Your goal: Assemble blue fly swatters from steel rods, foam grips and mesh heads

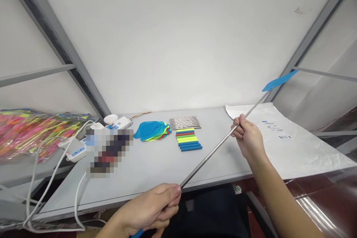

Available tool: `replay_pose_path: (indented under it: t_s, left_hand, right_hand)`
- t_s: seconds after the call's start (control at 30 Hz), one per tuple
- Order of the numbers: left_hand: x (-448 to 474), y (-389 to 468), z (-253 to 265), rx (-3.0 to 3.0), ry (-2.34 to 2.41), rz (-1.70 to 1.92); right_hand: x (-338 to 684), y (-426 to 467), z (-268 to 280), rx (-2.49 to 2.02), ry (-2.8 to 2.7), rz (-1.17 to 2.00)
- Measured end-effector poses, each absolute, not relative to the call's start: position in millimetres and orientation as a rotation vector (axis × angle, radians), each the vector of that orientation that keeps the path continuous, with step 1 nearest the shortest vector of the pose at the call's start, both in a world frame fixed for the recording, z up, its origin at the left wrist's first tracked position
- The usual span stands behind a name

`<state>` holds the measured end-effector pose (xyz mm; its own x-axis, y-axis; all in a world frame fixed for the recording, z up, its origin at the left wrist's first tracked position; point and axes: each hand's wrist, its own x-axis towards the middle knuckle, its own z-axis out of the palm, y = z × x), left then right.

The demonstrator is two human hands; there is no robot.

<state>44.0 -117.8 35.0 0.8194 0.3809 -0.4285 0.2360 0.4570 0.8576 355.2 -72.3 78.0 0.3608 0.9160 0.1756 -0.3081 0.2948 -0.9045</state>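
Observation:
A fly swatter with a long metal rod (206,158) and a blue head (279,81) stretches diagonally from lower middle to upper right. My left hand (152,205) is closed around its lower end, where a bit of blue handle (137,234) shows beneath the fingers. Further up, my right hand (247,134) grips the rod between thumb and fingers. On the table beyond lie a pile of blue, yellow, green and red swatter heads (150,130), a row of metal rods (184,122) and several coloured handle sleeves (189,140).
White power strips (76,150) with cables (52,176) lie on the left, near a blurred-out patch. Bagged colourful items (39,132) are piled at far left. A white plastic sheet (295,152) covers the table's right side. Grey metal posts (86,89) frame the wall.

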Motion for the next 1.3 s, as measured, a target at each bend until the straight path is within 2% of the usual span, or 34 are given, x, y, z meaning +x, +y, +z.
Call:
replay_pose_path:
  t_s: [0.3,0.77,0.93,1.1,1.3]
  left_hand:
    - [17.1,-139.7,46.5,1.899,1.303,0.171]
    - [17.8,-113.7,35.6,2.423,1.581,0.168]
    - [-9.5,-101.5,22.5,2.533,1.645,0.310]
    - [-23.2,-104.2,17.9,2.676,1.599,0.601]
    - [-1.3,-113.3,5.5,2.736,1.564,0.712]
  right_hand:
    - [377.4,-73.6,77.2,-0.892,-0.755,0.883]
    - [394.1,-61.8,67.3,-0.849,-0.633,0.780]
    - [406.4,-66.2,64.9,-0.844,-0.621,0.731]
    - [406.7,-69.1,62.8,-0.830,-0.605,0.710]
    - [339.2,-74.3,36.9,-0.885,-0.698,0.838]
